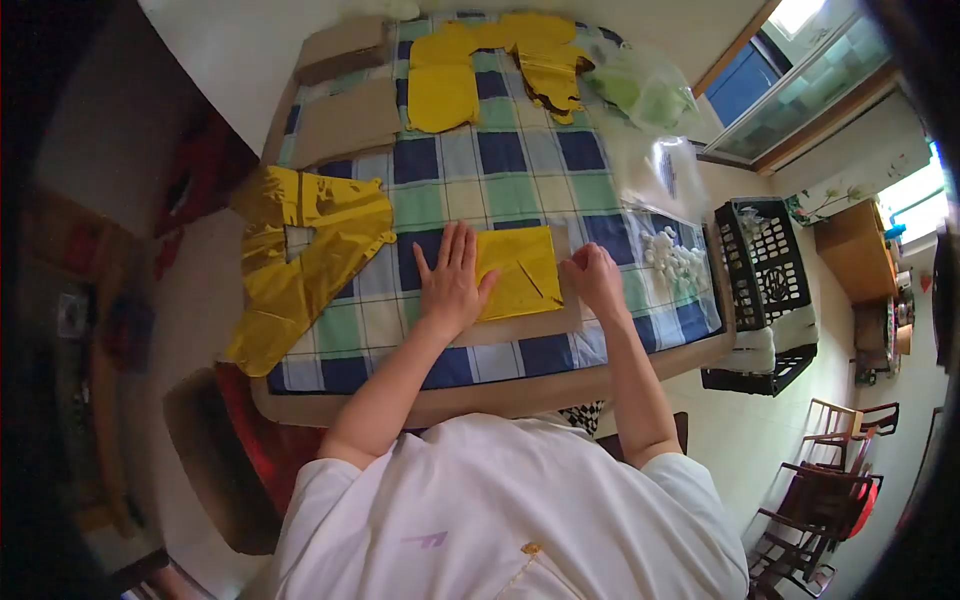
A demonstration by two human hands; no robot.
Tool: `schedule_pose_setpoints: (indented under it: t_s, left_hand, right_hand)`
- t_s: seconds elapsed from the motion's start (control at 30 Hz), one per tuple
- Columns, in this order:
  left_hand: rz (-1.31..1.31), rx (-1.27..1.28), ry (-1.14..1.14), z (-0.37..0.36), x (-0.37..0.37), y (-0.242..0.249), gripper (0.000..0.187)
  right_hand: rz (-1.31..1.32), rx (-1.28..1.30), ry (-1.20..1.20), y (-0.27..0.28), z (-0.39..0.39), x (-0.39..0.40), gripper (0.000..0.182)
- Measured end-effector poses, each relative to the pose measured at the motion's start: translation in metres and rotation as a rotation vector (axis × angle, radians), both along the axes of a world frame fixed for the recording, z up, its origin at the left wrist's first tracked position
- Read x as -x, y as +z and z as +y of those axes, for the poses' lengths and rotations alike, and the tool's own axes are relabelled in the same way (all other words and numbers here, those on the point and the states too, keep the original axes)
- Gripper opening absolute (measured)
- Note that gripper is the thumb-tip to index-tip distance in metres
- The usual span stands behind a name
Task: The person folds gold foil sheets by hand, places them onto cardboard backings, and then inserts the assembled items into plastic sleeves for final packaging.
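My left hand lies flat with its fingers spread, at the left edge of a folded yellow foil sheet. Under the foil is a brown cardboard piece on the checkered cloth. At the foil's right side, my right hand has its fingers pressed together over the cardboard's edge; what they hold, if anything, is too small to make out. Small white pieces sit in a pile to the right of it. A long yellow foil shape spreads over the table's left edge.
More yellow foil shapes lie at the far side, near brown cardboard sheets. Clear plastic bags are at the far right. A black crate stands beyond the right edge, with chairs farther off.
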State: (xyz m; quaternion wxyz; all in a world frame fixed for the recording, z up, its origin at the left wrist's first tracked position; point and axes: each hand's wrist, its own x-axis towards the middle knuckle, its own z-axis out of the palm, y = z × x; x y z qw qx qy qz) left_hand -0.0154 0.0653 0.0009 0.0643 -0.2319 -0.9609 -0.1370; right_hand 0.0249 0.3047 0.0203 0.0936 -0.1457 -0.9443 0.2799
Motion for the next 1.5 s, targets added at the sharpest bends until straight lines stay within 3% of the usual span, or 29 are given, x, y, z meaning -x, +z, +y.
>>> schedule_pose_setpoints:
  t_s: [0.07,0.17,0.37,0.4,0.43,0.53,0.63,0.67,0.73,0.77,0.83,0.9,1.0,1.1,1.13,1.27,1.37,1.47,1.5]
  left_hand:
    - [0.002,-0.003,0.005,-0.001,0.001,0.002,0.072]
    - [0.014,-0.001,0.004,-0.001,0.0,0.0,0.072]
    - [0.006,-0.007,0.014,-0.002,0.001,-0.004,0.072]
    - [-0.009,-0.008,0.015,-0.002,0.0,-0.001,0.072]
    - [-0.025,-0.009,0.015,-0.002,0.0,0.001,0.072]
    - [-0.007,-0.001,0.015,-0.002,-0.001,0.0,0.073]
    - [-0.005,-0.054,0.02,0.0,0.0,0.0,0.071]
    - [-0.002,-0.049,0.018,0.001,0.0,0.001,0.071]
    - [0.011,-0.036,0.019,0.001,0.0,0.0,0.071]
    - [-0.001,-0.02,0.017,0.001,0.0,0.0,0.071]
    - [-0.017,0.014,0.018,0.0,0.001,0.001,0.071]
    - [0.018,0.001,0.004,-0.001,0.0,-0.002,0.071]
    - [0.019,-0.002,-0.009,-0.002,-0.002,0.003,0.071]
    - [0.047,-0.036,-0.028,-0.004,-0.003,0.004,0.071]
    - [0.065,-0.054,-0.036,-0.004,-0.003,0.004,0.071]
    - [0.034,-0.029,-0.035,-0.001,-0.006,0.005,0.069]
    - [-0.033,-0.004,-0.012,0.004,-0.002,0.009,0.066]
    - [-0.04,-0.103,0.026,0.009,0.009,0.004,0.062]
    - [-0.048,-0.164,0.042,0.009,0.016,-0.003,0.06]
  right_hand:
    - [0.073,0.039,0.01,-0.002,0.004,0.004,0.018]
    - [-0.125,0.2,0.007,-0.002,0.019,0.006,0.017]
    - [-0.121,0.174,-0.031,0.003,0.083,-0.036,0.012]
    - [-0.131,0.076,-0.039,0.005,0.113,-0.044,0.009]
    - [0.025,0.13,-0.064,0.005,0.143,-0.061,0.007]
    - [0.23,0.425,-0.199,0.109,0.135,-0.084,0.006]
    - [0.508,0.354,-0.292,0.133,0.135,-0.076,0.005]
    - [0.621,0.536,-0.272,0.118,0.14,-0.061,0.005]
    - [0.642,0.442,-0.248,0.08,0.136,-0.026,0.012]
    - [0.543,0.169,-0.246,0.065,0.118,-0.01,0.022]
    - [0.467,0.266,-0.199,0.033,0.096,0.022,0.016]
    - [0.467,0.189,-0.194,0.004,0.076,0.047,0.003]
    - [0.47,0.144,-0.026,-0.052,0.071,0.076,0.004]
    - [0.159,0.6,0.11,-0.017,0.041,0.068,0.003]
    - [0.121,0.597,0.176,-0.02,0.042,0.069,0.004]
    - [-0.221,0.441,0.262,-0.001,0.04,0.056,0.012]
    - [0.2,0.121,0.125,0.014,0.004,0.039,0.024]
    - [0.32,-0.101,0.488,0.018,-0.033,0.02,0.039]
    - [0.305,-0.211,0.502,0.007,-0.034,0.021,0.041]
